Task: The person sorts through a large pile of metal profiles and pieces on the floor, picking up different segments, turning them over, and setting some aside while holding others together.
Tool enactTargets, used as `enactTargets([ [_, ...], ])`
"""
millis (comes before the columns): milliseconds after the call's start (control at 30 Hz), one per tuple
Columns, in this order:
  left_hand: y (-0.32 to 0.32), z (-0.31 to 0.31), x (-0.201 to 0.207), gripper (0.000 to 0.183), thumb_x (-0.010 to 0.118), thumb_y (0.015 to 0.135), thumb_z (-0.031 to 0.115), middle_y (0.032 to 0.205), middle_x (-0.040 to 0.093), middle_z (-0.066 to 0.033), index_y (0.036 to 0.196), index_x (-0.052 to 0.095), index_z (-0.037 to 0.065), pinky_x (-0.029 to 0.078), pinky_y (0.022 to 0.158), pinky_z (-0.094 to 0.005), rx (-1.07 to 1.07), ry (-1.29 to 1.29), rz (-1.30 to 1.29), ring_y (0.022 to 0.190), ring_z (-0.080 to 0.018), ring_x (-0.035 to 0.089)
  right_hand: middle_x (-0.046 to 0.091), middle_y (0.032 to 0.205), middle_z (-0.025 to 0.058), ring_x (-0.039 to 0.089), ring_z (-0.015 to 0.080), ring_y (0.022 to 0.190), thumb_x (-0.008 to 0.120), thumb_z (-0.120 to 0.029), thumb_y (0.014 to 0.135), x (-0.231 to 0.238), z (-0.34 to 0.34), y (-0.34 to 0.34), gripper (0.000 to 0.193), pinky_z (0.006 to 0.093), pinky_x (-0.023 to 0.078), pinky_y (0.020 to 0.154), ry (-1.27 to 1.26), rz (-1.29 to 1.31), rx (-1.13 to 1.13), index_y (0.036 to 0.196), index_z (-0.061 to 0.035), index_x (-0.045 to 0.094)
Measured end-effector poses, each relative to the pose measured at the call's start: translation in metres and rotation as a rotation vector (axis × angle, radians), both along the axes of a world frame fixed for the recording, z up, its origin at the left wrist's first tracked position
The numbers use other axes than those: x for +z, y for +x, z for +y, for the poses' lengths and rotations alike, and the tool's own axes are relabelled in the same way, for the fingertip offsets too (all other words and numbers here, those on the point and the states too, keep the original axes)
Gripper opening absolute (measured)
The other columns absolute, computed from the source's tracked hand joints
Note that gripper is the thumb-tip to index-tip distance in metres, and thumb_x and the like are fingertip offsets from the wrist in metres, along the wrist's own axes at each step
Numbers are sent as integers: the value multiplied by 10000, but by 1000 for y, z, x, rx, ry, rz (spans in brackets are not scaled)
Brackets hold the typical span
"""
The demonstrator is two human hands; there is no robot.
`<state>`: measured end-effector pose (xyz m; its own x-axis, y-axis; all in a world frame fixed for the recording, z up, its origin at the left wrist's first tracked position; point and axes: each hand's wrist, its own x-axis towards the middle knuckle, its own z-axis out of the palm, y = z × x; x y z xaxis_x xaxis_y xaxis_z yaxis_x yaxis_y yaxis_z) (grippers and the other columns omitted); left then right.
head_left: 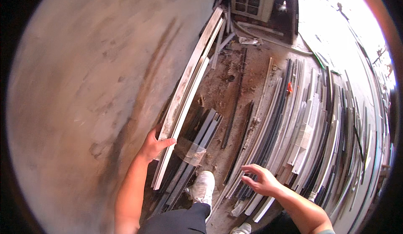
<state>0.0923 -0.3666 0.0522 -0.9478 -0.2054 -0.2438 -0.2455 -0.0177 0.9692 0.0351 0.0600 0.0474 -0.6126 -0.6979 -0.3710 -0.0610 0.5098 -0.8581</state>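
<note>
Long white strips [185, 108] rest along the foot of the wall at my left, their near ends raised toward me. My left hand [156, 145] grips them close to the near end, thumb over the top and the other fingers hidden behind. Several grey bars [197, 139], bound with clear wrap [194, 153], lie on the floor just right of them. With fingers apart and slightly curled, my right hand [261, 180] hangs empty above the near ends of the long strips spread over the floor at the right.
A stained wall [92, 87] fills the left. Many white, grey and black strips [302, 120] cover the floor at right, with a small orange thing [289, 87] among them. A dark cabinet-like frame [289, 16] and a hose [310, 51] are at the back. My shoe [203, 185] stands beside the grey bars.
</note>
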Motion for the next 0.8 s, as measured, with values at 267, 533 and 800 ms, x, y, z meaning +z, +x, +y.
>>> enactTargets([
  [267, -113, 133, 48, 498, 816, 853, 72, 1103, 703, -60, 1304, 605, 50, 557, 833, -324, -70, 226, 168, 946, -162, 677, 574, 1384, 171, 568, 297, 1291, 763, -294, 945, 24, -71, -3, 771, 431, 472, 1099, -404, -237, -265, 1536, -32, 344],
  [533, -149, 213, 54, 430, 810, 890, 124, 1034, 689, -34, 1243, 573, 58, 551, 838, -316, -25, 296, 102, 889, -147, 670, 654, 1106, 89, 677, 167, 1015, 759, -65, 928, 35, -31, -22, 430, 319, 554, 952, -699, -504, -652, 1277, 6, 519],
  [800, -164, 251, 53, 358, 795, 896, 102, 1080, 632, -68, 1147, 546, 51, 552, 903, -350, -250, 219, -69, 990, -176, 652, 679, 1039, 71, 693, 166, 923, 551, -224, 1073, 28, 36, -23, 326, 357, 601, 822, -779, -761, -577, 1332, -26, 544],
])
